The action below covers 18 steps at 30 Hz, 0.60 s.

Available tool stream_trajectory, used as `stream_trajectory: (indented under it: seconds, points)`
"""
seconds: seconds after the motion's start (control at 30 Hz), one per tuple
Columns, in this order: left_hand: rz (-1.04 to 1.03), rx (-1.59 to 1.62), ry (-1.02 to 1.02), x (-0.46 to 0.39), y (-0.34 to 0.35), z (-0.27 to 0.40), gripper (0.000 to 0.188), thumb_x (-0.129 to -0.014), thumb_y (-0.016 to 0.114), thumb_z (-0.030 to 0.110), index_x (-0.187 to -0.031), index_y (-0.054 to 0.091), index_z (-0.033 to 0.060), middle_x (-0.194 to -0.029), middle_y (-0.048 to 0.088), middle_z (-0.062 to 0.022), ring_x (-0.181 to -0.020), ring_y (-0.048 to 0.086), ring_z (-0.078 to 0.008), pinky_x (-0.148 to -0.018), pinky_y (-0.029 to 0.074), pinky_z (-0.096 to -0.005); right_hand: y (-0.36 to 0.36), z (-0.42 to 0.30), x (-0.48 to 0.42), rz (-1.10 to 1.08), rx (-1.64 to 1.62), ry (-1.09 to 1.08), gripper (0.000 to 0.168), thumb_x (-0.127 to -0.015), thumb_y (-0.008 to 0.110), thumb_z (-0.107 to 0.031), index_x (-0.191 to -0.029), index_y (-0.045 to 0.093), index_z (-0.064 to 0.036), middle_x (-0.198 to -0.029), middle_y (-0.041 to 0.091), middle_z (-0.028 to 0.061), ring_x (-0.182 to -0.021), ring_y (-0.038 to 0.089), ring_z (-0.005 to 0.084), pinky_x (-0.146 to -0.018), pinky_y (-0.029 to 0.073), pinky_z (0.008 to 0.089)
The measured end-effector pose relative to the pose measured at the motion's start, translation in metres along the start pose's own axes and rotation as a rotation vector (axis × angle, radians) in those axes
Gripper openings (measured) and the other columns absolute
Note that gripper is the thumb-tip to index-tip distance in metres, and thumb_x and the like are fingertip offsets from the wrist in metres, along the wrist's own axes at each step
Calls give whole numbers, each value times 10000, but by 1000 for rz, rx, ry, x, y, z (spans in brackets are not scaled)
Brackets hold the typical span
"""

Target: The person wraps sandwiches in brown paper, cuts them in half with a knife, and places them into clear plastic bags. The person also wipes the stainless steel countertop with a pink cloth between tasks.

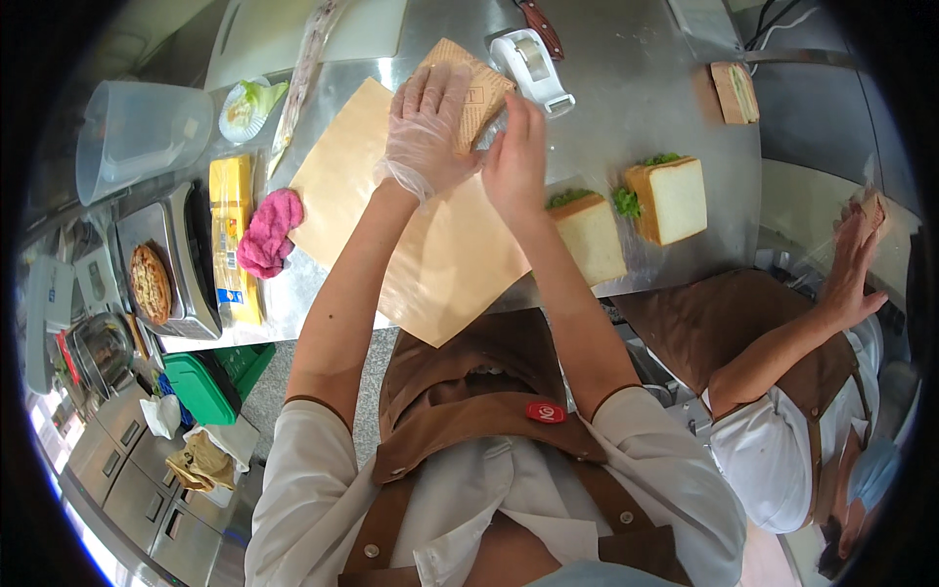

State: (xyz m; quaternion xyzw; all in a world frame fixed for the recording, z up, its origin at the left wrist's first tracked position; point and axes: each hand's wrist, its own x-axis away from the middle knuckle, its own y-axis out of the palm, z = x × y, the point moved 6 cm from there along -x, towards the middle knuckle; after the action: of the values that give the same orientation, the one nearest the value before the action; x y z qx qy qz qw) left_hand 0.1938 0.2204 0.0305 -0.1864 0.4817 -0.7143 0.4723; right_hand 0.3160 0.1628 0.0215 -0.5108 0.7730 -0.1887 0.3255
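Note:
My left hand (pixel 433 121), in a clear plastic glove, lies flat over a packet wrapped in printed brown paper (pixel 480 92) and holds it down. At the packet's right side is my right hand (pixel 517 158), which looks bare; its fingertips and thumb are on the paper edge. What the packet contains is hidden. Under both hands spreads a plain tan paper sheet (pixel 447 271), its near corner hanging past the table edge. Right of my right forearm lies a white-bread sandwich with lettuce (pixel 590 238), partly covered by the arm. Another lettuce sandwich (pixel 666 202) sits farther right.
A white tape dispenser (pixel 532 70) and a wooden-handled knife (pixel 543 29) lie beyond the packet. On the steel table's left are a pink cloth (pixel 270 233), packaged yellow cheese (pixel 233 242), a scale (pixel 198 257) and a plastic container (pixel 143 139). A co-worker's hand (pixel 855 257) is at right.

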Motion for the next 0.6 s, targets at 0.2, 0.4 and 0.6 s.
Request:
stream_trajectory:
  seconds: [0.2,0.4,0.6]
  points:
    - [-61,-318,115,-2,3,17,976,-704,815,414,-1555,351,299,-1549,332,-254,-1421,314,-469,-1180,240,-565,38,29,20,-136,-208,182,559,-875,503,89,-1426,424,43,-1402,404,250,-1278,452,402,-1089,406,434]
    - [-10,-61,-98,-3,-4,-13,1163,-629,871,493,-1585,272,212,-1561,291,-290,-1433,285,-494,-1178,249,-562,-3,42,12,-33,-401,252,235,-887,547,51,-1094,619,-34,-1098,606,137,-849,635,248,-729,533,349]
    - [-91,3,-244,-4,1,-32,1271,-611,896,513,-1599,196,129,-1561,289,-299,-1448,277,-474,-1179,281,-514,-42,44,-33,-11,-318,220,246,-888,541,54,-1104,634,-15,-1131,628,152,-919,658,277,-791,537,369]
